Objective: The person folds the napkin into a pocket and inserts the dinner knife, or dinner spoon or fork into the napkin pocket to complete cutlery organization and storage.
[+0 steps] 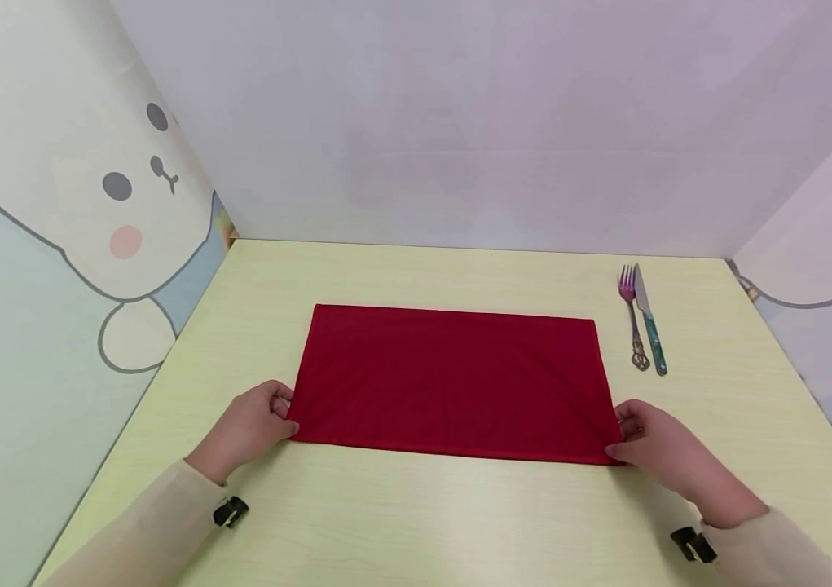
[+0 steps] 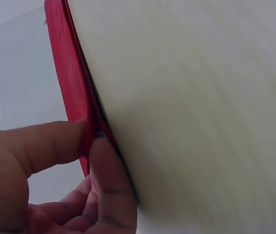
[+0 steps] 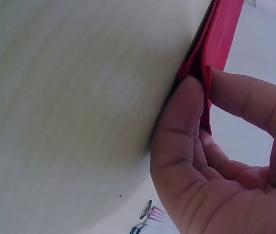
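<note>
A dark red cloth napkin [image 1: 452,383] lies as a wide rectangle on the pale wooden table, its near edge toward me. My left hand [image 1: 250,424] pinches the near left corner between thumb and index finger. At the near right corner, my right hand [image 1: 653,448] does the same. Both wrist views show the red cloth [image 2: 69,73] in more than one layer at the pinched edge, with thumb and fingertip pressing from either side. In the right wrist view the cloth [image 3: 226,34] stands slightly off the table along that edge.
To the right of the cloth, a fork [image 1: 633,318] with an ornate handle and a knife [image 1: 650,318] with a green handle lie side by side on the table [image 1: 416,522]. A pale wall [image 1: 460,122] rises behind, and printed cartoon panels [image 1: 56,326] flank both sides.
</note>
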The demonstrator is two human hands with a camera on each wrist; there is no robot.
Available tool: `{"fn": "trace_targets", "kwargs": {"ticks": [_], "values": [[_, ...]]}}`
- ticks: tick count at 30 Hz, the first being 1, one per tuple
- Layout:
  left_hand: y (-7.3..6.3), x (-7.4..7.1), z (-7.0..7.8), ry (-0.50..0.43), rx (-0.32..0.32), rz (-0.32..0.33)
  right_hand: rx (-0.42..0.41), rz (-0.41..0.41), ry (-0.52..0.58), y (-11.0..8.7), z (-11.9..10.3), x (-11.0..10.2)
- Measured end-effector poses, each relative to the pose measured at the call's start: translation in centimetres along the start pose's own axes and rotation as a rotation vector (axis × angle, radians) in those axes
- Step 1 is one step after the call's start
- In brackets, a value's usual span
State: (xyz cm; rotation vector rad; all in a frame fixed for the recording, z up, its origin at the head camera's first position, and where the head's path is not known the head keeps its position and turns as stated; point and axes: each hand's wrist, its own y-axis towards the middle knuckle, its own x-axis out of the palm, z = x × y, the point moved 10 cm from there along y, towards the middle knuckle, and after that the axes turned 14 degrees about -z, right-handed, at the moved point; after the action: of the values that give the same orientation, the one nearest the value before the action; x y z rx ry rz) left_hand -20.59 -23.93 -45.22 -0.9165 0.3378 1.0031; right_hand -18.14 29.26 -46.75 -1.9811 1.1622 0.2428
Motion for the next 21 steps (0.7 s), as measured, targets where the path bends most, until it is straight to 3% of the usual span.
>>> {"fn": "trace_targets", "kwargs": {"ticks": [9,21], "values": [[-0.09,-0.1,0.03,0.063,-0.01,0.018,0.036,0.016,-0.06,-0.02,-0.2,-0.03],[-0.27,-0.06,-0.28,0.075,-0.025,0.016,0.064,0.027,-0.079,-0.13,0.2,-0.14]]}}
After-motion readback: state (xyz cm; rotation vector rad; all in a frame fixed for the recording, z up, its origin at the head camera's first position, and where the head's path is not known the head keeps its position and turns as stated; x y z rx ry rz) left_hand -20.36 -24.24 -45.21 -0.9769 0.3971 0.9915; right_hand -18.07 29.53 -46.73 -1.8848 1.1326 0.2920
